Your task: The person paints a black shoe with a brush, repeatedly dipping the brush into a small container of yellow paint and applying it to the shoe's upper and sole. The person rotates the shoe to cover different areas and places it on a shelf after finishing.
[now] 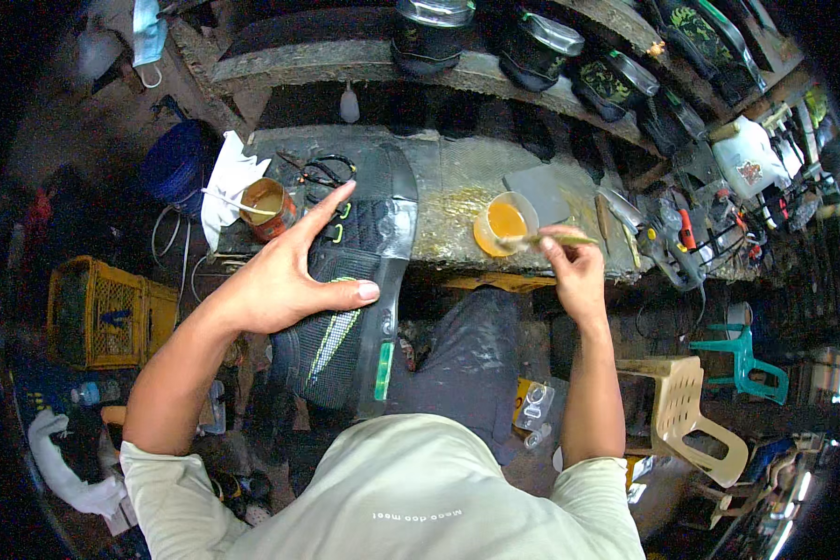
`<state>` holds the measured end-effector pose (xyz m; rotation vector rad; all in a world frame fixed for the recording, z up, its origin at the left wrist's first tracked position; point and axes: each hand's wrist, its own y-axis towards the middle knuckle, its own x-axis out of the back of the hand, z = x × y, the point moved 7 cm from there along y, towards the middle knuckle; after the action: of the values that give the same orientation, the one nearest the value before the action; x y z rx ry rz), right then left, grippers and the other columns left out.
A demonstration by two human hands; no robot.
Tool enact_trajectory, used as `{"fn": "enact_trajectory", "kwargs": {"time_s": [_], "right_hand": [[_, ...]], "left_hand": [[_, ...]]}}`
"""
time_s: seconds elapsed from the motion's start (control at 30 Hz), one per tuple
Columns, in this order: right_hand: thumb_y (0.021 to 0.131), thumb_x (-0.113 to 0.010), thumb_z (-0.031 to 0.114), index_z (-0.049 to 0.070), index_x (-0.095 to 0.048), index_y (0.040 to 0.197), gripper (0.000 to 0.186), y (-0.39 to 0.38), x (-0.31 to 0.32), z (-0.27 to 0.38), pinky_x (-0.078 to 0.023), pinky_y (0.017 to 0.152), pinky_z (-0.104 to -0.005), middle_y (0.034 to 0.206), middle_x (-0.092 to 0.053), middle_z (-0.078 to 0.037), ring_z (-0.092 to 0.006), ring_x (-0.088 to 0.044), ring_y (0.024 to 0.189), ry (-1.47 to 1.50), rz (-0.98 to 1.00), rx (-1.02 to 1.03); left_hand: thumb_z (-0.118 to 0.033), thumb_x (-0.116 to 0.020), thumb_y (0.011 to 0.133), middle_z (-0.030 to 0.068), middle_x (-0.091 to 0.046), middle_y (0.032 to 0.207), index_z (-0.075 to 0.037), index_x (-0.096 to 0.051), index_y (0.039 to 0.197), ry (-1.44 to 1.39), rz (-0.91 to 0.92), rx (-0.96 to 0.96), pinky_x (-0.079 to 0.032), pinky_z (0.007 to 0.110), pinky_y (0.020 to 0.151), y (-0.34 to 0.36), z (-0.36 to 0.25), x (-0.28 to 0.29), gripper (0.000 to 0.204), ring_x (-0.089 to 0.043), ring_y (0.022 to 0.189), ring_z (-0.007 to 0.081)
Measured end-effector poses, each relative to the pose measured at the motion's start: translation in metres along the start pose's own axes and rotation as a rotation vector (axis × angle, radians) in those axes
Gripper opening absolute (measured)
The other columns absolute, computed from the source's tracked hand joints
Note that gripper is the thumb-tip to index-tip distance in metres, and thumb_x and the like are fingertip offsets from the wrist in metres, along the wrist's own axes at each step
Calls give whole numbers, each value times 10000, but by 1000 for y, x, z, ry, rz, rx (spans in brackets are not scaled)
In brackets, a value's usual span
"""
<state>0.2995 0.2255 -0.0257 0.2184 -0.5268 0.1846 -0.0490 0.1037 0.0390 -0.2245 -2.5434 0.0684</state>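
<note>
A black shoe with green trim and a glossy clear edge lies lengthwise from above my lap onto the bench. Across its side rests my left hand, thumb and forefinger stretched wide apart; the other fingers are mostly hidden. My right hand pinches the handle of a small brush. The brush's tip reaches into a clear plastic cup of orange-yellow liquid on the bench. Beyond the left hand stands a rusty can with a pale stick in it.
The worn workbench carries a grey sheet, white paper and hand tools at its right. Black shoes line a shelf above. On the floor are a yellow crate at left and a beige chair at right.
</note>
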Motion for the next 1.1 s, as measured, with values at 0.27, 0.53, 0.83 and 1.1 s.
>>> {"fn": "enact_trajectory", "kwargs": {"time_s": [0.27,0.53,0.83,1.1], "right_hand": [[975,-695,158,12,-722,1069,176,-5,3,24,-504,883,-303,1053,-714,-69,-153,-649,981,16,29,-69],[795,-749,-61,50,-735,1001,234,-59,15,157,-516,761,-341,954,-772,-90,-242,-719,836,36,-165,709],[745,-781,60,84,-733,1034,294,-64,-5,193,-417,647,-338,942,-766,-69,-210,-677,724,-131,-80,929],[749,-724,47,59,-731,1018,270,-63,-8,196,-416,678,-348,922,-769,-97,-211,-676,715,-139,-42,944]], "left_hand": [[-430,-876,780,265,-469,1520,-44,-226,1614,36,16,-30,-326,387,1188,-7,-8,0,1126,-447,1428,309],[-488,-855,759,307,-449,1518,-93,-212,1621,199,-31,-58,-351,438,1182,-13,-34,-8,1145,-444,1425,415],[-460,-855,755,322,-504,1455,-74,-210,1617,247,-59,-100,-414,471,1124,-19,-53,-12,1143,-521,1337,456],[-464,-855,756,321,-576,1353,-101,-197,1625,297,-82,-109,-460,482,1064,-21,-59,-13,1149,-587,1240,467]]}}
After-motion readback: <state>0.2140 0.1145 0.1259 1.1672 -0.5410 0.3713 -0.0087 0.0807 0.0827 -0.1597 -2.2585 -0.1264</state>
